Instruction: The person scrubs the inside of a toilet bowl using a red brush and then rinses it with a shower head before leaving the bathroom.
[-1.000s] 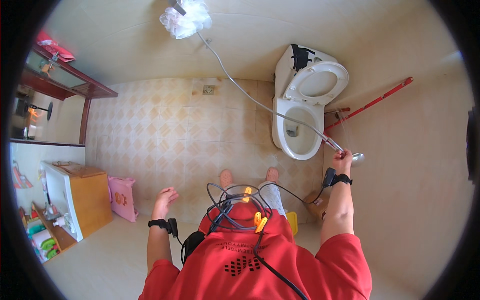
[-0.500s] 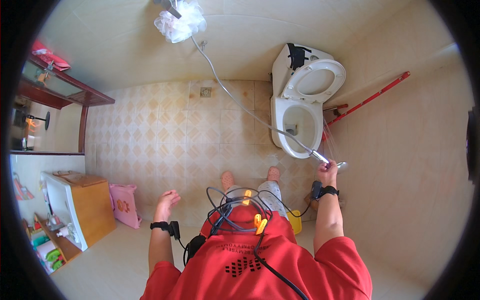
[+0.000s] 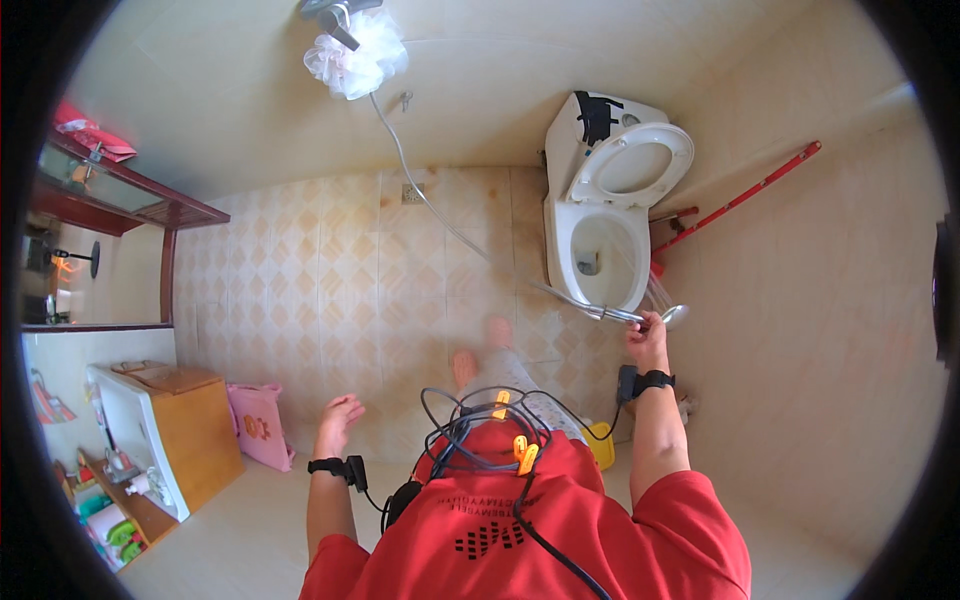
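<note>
Fingers of the right hand [image 3: 648,338] are closed around the chrome handle of a shower head [image 3: 676,317], whose round end sticks out just right of the hand, near the front of the toilet [image 3: 558,245]. Thin streams of water show between it and the bowl's right side. From the handle, a metal hose [image 3: 398,148] runs up to the white bath puff [image 3: 358,60]. The left hand [image 3: 338,415], loosely open with nothing visible in it, hangs above the tiled floor [image 3: 270,260], near a pink bag [image 3: 258,426].
</note>
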### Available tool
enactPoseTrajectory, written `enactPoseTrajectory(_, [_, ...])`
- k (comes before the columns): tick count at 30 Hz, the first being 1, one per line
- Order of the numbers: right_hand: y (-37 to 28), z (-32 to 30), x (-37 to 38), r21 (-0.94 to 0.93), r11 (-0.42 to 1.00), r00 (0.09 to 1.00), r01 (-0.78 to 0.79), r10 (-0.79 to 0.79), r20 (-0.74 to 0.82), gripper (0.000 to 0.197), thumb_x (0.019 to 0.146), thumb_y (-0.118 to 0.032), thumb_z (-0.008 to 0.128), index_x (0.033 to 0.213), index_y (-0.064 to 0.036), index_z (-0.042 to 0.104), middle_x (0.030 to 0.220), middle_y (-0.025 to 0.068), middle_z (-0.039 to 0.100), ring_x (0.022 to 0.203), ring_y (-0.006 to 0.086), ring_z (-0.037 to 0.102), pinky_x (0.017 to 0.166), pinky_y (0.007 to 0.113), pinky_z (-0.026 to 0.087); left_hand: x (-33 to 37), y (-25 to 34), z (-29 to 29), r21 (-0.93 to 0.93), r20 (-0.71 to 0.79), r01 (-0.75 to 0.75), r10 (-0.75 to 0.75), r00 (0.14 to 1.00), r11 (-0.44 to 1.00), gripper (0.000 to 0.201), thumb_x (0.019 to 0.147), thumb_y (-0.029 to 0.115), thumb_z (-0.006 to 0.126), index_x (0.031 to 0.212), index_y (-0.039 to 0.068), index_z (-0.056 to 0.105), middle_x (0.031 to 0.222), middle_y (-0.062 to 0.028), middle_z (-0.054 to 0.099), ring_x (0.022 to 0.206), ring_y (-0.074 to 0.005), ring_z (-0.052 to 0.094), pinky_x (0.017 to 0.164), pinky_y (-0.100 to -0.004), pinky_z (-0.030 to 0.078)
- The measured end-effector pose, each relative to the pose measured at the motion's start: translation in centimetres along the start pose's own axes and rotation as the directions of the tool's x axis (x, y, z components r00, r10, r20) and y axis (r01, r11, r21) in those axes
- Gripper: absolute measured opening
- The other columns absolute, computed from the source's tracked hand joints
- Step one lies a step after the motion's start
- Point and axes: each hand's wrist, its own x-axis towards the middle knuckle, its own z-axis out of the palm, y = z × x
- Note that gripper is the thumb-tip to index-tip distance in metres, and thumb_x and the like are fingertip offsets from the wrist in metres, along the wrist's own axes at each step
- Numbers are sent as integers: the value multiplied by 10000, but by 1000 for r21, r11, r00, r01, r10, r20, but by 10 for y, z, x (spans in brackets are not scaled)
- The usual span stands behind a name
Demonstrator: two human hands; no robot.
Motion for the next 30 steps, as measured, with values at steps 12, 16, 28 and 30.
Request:
enactPoseTrajectory(12, [-45,-10,70,186,981,998,59,-57,-19,113,791,-120,533,719,-48,483,636,104,542,482,138,463,368,182,318,6,88,50,97,-43,-39,44,998,995,267,864,130,583,1109,35,532,1042,-122,587,955,-250,607,833,-350,485])
enactPoseTrajectory(16, [-32,18,78,131,991,1000,11,-13,10,107,781,-113,541,719,-52,481,628,91,531,478,135,461,365,182,322,5,117,53,95,-54,-43,48,997,995,263,866,119,580,1110,32,536,1040,-127,582,947,-257,606,836,-356,492])
enactPoseTrajectory(28, [84,71,43,229,969,996,-87,83,25,108,792,-146,536,751,-57,491,629,96,527,460,139,458,344,195,316,52,190,9,227,48,-79,70,996,971,266,873,141,562,1114,33,533,1073,-142,586,940,-258,610,841,-355,484])
enactPoseTrajectory(30, [108,79,29,254,964,996,-85,83,16,102,778,-137,540,750,-54,489,627,97,524,470,136,465,348,190,318,69,205,-9,241,103,-105,82,991,965,267,875,141,557,1117,30,533,1069,-143,589,933,-255,613,838,-353,484])
